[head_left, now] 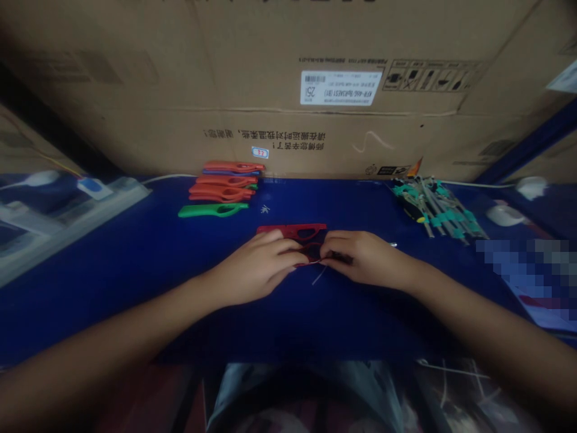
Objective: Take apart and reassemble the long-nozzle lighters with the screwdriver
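Over the middle of the blue table, my left hand point(265, 264) is closed on a red plastic lighter shell point(311, 249) with a ring-shaped opening. The fingers of my right hand point(360, 255) are pinched at the right end of this shell; what lies between their tips is too small and hidden to tell. A thin whitish tube or wire point(319, 275) sticks out below the fingertips. Just beyond my hands lies a second red shell half point(293, 231), flat on the table. Part of the held shell is covered by my fingers.
Several orange shells point(220, 192) and a green one point(211, 210) are stacked at the back left. Metal rods with teal parts point(444, 207) lie at the back right, beside a yellow-and-black handle point(413, 211). A cardboard wall point(270, 90) closes the back; a power strip point(90, 213) lies left.
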`<state>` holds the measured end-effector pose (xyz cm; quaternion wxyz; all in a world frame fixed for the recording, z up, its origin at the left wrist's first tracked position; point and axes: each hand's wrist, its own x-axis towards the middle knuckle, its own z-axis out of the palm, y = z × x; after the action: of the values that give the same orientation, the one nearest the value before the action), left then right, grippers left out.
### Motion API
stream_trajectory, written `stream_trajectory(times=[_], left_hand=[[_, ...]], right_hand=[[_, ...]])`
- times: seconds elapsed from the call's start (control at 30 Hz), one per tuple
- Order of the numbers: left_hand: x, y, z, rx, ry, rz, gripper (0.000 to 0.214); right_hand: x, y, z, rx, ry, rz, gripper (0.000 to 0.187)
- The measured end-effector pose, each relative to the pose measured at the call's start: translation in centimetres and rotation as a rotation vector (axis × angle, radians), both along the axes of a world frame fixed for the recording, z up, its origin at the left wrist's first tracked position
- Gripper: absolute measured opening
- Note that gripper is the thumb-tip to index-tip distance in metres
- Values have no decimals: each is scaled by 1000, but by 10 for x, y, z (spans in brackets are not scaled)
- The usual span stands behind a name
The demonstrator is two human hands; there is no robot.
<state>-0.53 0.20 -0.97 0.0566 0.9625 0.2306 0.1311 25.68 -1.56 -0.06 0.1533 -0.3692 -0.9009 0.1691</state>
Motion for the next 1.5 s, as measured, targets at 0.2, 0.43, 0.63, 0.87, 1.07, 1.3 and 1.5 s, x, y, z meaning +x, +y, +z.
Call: stream_trajectory(times=[0.2, 0.43, 0.63, 0.87, 1.07, 1.3, 1.5], left_hand=[[-1, 0, -1, -6, -7, 3, 29], [-1, 0, -1, 27, 2, 2, 29], [-1, -1, -1, 48, -1, -1, 29], [-1, -1, -1, 71, 1, 9, 29], [-1, -2, 1, 67, 17, 12, 29], [1, -2, 2, 39, 16, -1, 35], [2, -2, 1, -5, 18, -4, 38]], right_hand=[[2, 0, -2, 40, -36, 8, 7], [0, -1, -2, 43, -56, 22, 11], [-1, -3, -1, 71, -93, -28, 8], [1, -3, 2, 139, -135, -7, 11], [1, -4, 2, 138, -158, -6, 9], [0, -4, 3, 138, -163, 2, 11], [1, -4, 1, 149, -164, 4, 10]])
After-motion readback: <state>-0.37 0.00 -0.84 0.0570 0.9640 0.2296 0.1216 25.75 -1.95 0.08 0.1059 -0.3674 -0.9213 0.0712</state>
